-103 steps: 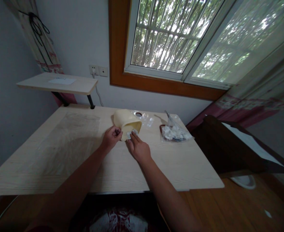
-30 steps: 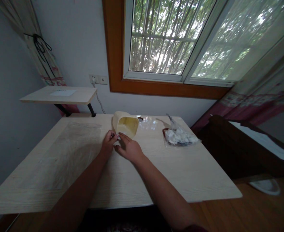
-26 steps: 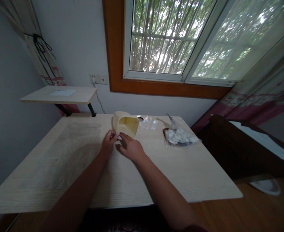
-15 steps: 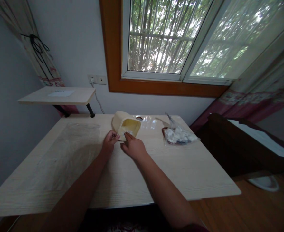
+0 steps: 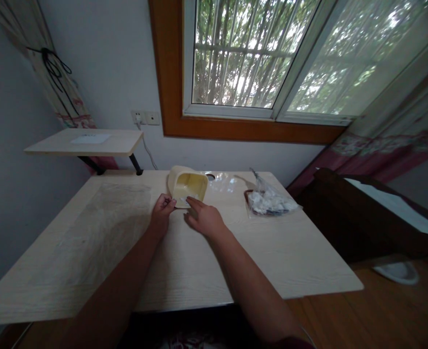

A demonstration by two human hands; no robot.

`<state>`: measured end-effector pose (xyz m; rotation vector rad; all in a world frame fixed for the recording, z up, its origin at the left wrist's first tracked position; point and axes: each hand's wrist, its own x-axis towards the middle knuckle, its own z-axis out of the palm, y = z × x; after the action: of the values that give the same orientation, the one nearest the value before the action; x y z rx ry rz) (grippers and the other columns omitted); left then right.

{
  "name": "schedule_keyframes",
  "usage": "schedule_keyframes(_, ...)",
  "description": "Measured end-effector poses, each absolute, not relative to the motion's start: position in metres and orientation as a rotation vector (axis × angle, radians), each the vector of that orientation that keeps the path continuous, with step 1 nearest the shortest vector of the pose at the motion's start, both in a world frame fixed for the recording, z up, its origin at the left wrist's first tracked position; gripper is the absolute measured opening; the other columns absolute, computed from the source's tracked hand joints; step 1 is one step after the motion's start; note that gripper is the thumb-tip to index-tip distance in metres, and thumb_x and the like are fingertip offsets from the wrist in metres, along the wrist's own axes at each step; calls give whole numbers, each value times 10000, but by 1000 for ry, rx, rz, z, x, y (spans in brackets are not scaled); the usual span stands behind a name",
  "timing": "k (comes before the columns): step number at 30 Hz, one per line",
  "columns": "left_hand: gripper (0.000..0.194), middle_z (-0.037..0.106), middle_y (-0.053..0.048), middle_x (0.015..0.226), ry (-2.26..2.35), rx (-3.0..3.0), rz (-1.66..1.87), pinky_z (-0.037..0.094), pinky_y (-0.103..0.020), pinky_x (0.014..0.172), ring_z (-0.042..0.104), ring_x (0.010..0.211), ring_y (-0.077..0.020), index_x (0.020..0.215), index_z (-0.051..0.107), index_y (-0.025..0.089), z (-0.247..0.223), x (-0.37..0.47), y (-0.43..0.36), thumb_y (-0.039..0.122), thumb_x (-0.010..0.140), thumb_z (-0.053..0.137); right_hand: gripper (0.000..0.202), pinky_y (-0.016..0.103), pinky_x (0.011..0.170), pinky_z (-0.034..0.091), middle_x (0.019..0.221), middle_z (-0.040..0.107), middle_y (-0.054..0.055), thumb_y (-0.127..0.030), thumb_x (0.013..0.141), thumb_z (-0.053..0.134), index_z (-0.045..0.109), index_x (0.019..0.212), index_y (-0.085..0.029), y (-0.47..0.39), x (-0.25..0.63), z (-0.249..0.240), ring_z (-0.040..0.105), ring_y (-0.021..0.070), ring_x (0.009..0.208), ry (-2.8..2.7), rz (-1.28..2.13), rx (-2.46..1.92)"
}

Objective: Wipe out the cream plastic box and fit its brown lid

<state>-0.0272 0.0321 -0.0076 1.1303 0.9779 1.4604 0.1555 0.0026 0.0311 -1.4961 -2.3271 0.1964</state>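
Observation:
A cream plastic bin (image 5: 179,175) lies tipped on the desk with its yellowish opening turned towards me. My left hand (image 5: 162,209) is closed at the lower left edge of this bin, thumb and fingers pinching the rim. Across from it, my right hand (image 5: 204,216) reaches to the lower lip of the opening. Its forefingers are stretched out and touch the inside near the rim, with the thumb held apart below. A small pale, shiny patch shows by those fingertips, too small to name.
A clear plastic bag (image 5: 270,201) of white fluffy stuff sits on the desk (image 5: 272,257) to the right. Thin clear sheeting (image 5: 101,232) covers part of the left side. A raised shelf (image 5: 86,140) with a paper stands at back left, under the wall sockets (image 5: 144,118).
The bin has turned slightly so its opening faces me more squarely, shifting a little left. My right fingers have slid slightly over its lower lip; my left hand keeps its grip.

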Motion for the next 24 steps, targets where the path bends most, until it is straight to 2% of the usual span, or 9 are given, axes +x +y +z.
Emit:
schedule_keyframes(6,314,537,47,720,966,1113,1457,502,-253,661,567,647,-115,839,480,210,-7,-28,32,405,758,712,533,388,899,570,1508,489,51,-380,958,429,434,1471,-238,-2,147,33,677,256,1104,-2314,63,-1644)
schedule_keyframes(12,303,546,36,789,943,1099,1481,530,-262,725,579,715,-110,842,489,210,-3,-29,29,413,767,700,525,337,929,555,1553,426,35,-366,981,396,397,1494,-253,-9,131,37,640,214,1175,-2380,90,-1468)
schedule_keyframes(24,265,607,1,835,797,913,1563,514,-275,752,607,785,-137,840,522,195,0,-26,31,353,781,726,469,321,899,563,1518,478,19,-280,1008,351,437,1469,-283,-4,141,35,672,198,1111,-2343,-4,-1594)
